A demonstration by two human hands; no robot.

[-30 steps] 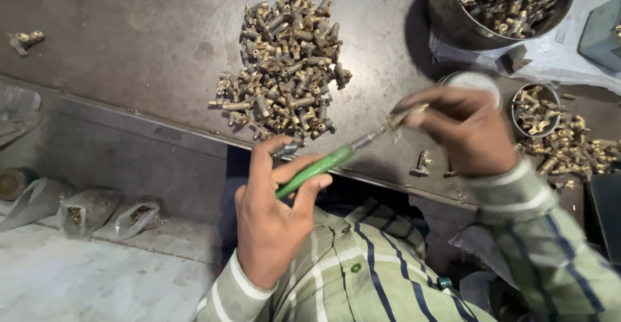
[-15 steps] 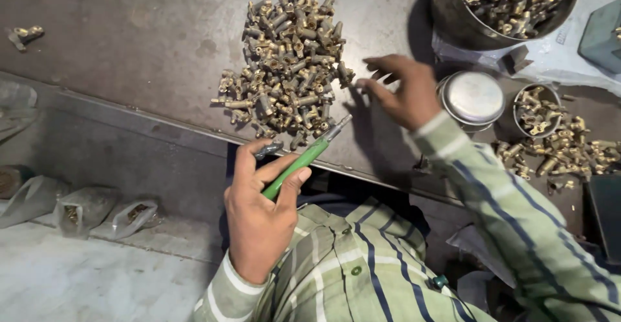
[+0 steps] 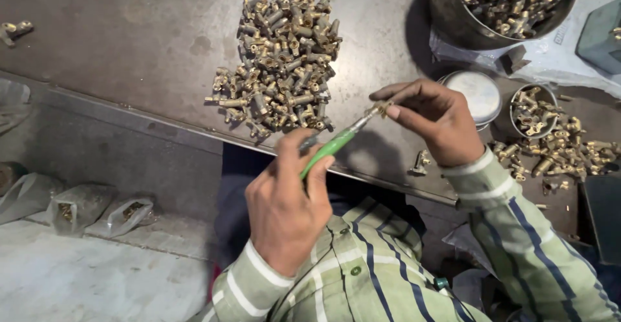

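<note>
Above the tabletop (image 3: 129, 44) edge, the left hand (image 3: 288, 212) grips a green screwdriver (image 3: 333, 146) slanting up-right to the brass fitting (image 3: 380, 108) pinched in the right hand (image 3: 440, 125).

Dark metal workbench (image 3: 129, 44) carries brass fittings heap (image 3: 281, 63), metal bucket (image 3: 453, 18), round tin (image 3: 477, 92), small cup (image 3: 532, 112).

Fittings pile (image 3: 278, 63) on table (image 3: 129, 37), bucket (image 3: 453, 18) right.
</note>
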